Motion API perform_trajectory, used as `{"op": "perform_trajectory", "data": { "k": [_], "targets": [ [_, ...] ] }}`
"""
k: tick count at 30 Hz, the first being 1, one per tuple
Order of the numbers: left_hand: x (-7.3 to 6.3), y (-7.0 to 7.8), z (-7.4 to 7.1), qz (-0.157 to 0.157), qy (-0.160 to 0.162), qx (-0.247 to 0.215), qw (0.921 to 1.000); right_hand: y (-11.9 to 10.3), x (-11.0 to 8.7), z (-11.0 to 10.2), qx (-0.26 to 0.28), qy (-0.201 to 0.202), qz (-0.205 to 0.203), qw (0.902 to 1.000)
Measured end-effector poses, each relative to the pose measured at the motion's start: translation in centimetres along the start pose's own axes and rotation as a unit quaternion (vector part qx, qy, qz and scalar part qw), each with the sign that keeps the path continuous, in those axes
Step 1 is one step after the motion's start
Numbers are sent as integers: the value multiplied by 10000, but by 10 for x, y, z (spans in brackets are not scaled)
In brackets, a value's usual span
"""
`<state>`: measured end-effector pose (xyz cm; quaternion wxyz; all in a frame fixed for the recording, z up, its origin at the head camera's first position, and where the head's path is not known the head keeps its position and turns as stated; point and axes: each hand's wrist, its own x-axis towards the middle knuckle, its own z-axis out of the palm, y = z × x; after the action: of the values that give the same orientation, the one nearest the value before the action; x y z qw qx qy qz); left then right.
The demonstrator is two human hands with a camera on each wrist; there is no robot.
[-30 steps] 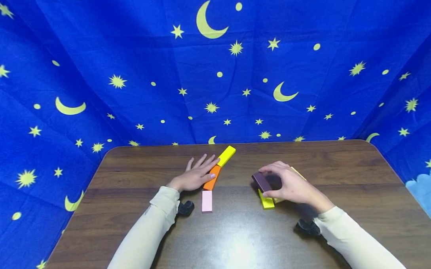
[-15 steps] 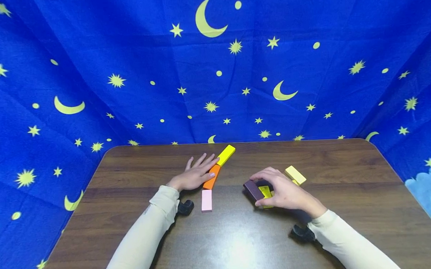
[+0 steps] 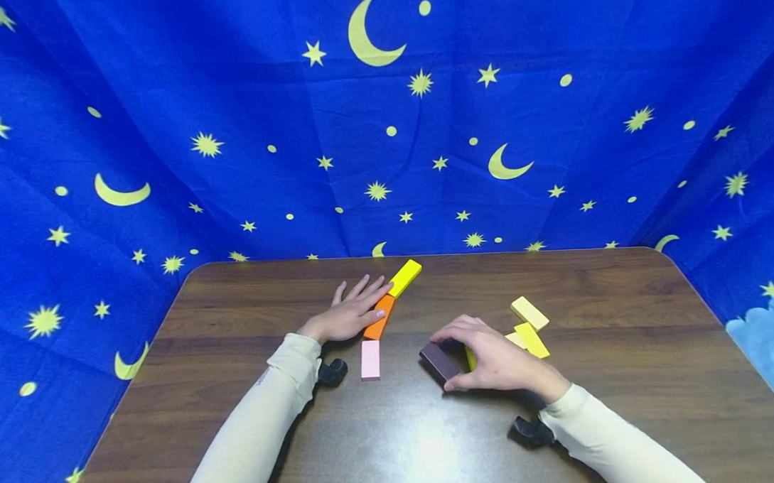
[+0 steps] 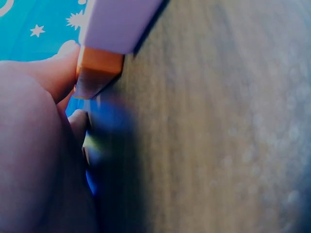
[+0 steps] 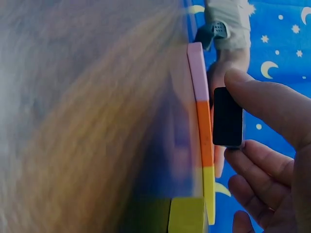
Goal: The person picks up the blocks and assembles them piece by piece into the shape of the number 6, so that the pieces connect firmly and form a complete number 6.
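Note:
My right hand pinches a dark brown block between thumb and fingertips. In the right wrist view the dark block appears raised off the table. To its left, a pink block, an orange block and a yellow block lie end to end in a slightly bent row. My left hand rests with spread, straight fingers along the row, its thumb on the orange block. In the left wrist view the pink block stands close before the orange one.
Right of my right hand lie a pale yellow block, a yellow block and a cream block, partly overlapping. Another yellow block is mostly hidden beneath that hand. A blue star-patterned cloth hangs behind the wooden table.
My right hand has carried the dark brown block left and nearer to me, away from the yellow blocks, uncovering several of them. The left hand and the row have stayed put.

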<state>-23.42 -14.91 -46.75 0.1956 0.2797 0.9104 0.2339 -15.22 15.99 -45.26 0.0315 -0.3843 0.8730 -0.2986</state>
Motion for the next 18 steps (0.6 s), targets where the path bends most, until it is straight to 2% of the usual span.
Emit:
{"op": "perform_trajectory", "data": {
  "k": [8, 18],
  "targets": [
    [0, 0, 0, 29, 9, 43, 10000, -7, 4, 10, 68, -282, -45, 9996],
    [-1, 3, -1, 42, 21, 34, 10000, -14, 10, 21, 18, -438, -390, 9983]
  ]
}}
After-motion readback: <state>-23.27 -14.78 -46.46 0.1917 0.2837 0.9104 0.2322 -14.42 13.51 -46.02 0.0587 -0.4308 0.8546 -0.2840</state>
